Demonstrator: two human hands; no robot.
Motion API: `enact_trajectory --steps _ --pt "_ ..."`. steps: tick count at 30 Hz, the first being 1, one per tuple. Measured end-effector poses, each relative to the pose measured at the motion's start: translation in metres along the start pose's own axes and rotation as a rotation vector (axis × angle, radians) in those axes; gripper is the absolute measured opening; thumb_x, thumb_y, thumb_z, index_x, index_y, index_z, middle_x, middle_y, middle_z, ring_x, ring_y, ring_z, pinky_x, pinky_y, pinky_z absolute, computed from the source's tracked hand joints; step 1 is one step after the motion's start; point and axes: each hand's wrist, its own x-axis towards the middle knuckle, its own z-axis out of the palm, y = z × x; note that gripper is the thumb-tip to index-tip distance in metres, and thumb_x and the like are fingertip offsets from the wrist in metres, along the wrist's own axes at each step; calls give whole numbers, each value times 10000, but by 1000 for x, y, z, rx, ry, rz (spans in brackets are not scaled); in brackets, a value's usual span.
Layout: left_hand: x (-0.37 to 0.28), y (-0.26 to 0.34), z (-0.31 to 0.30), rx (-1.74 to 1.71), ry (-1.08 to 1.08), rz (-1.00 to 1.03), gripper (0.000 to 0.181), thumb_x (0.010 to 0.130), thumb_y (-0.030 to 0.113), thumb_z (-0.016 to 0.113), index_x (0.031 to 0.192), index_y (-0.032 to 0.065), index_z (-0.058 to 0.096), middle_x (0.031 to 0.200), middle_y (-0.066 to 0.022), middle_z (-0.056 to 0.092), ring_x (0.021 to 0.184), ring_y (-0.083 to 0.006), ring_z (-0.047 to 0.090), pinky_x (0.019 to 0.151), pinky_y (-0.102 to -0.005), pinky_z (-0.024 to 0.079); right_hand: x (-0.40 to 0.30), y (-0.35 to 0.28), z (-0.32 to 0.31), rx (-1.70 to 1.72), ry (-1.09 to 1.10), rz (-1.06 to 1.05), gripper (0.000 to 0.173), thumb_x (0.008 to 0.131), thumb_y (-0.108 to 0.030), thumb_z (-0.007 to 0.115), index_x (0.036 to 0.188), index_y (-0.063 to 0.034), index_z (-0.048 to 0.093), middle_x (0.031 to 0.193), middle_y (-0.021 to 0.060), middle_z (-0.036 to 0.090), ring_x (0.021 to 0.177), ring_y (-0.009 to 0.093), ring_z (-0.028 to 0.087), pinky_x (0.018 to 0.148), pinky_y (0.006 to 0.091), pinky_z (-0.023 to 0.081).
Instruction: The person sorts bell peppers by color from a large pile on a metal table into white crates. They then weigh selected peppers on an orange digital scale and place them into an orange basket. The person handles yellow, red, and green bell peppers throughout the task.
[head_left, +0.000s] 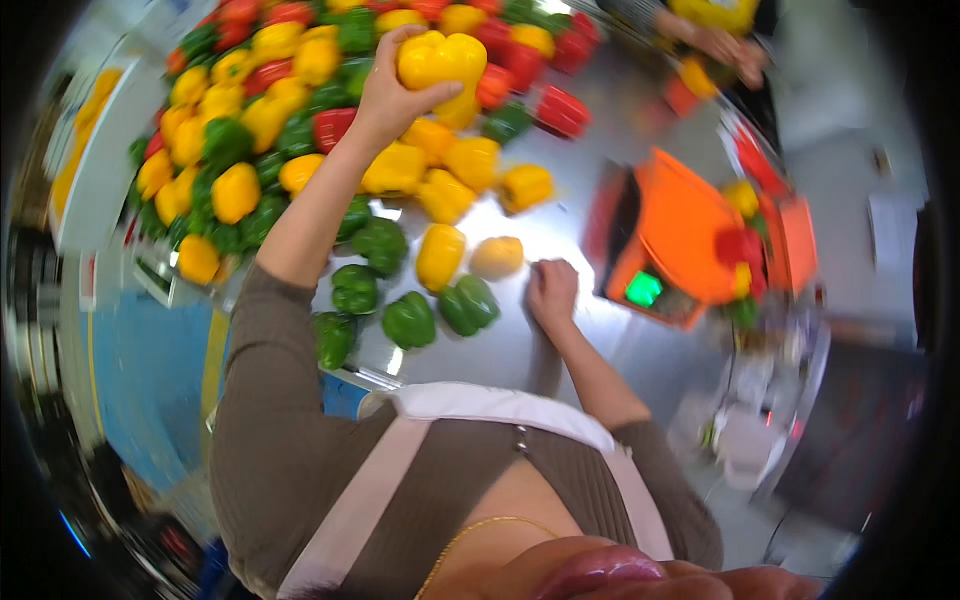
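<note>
My left hand (405, 86) is stretched out over the heap and grips a large yellow bell pepper (446, 60). On the steel table (480, 367), my right hand (553, 292) lies with its fingers curled; nothing shows in it. A pale yellow pepper (497, 257) is just left of that hand, with another yellow pepper (440, 257) beside it. Several green peppers (409, 320) lie closer to my body. Beyond them spreads a heap of yellow, red and green peppers (262, 120). A red pepper, seemingly in clear wrap (562, 112), lies at the heap's right.
To the right stands an orange scale (686, 232) with a lit green display (643, 289). More peppers (739, 255) are at its far side, beside an orange container (796, 244). Another person's hands (724, 52) are at the top right. A white-walled bin (105, 157) stands left of the heap.
</note>
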Motion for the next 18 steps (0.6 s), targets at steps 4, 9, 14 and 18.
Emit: enact_trajectory --steps 4,9,14,18 --pt "-40 39 132 -147 -289 56 813 686 269 897 1342 121 441 1226 -148 570 1120 -272 600 971 -372 508 11 -4 0 110 13 36 103 770 -85 614 867 -85 650 846 135 620 849 343 590 752 474 446" --pt "-76 70 294 -107 -500 204 868 673 257 897 1372 79 415 1245 -149 571 1165 -294 586 998 -386 488 -29 5 -27 303 -21 133 112 795 -69 618 903 -90 642 876 120 629 868 332 589 773 450 440" --pt "-98 64 370 -14 -472 220 893 654 245 890 1384 67 409 1322 -202 503 1241 -380 497 1074 -423 415 -94 13 -62 205 -103 7 153 780 -58 624 931 -80 632 881 121 629 867 335 592 763 450 440" --pt "-98 45 379 188 -621 270 1025 672 261 869 1506 126 289 1471 -255 376 1358 -428 386 1129 -454 363 -93 11 -57 139 -27 -40 186 744 -41 632 927 -79 631 866 124 625 839 340 593 746 456 449"
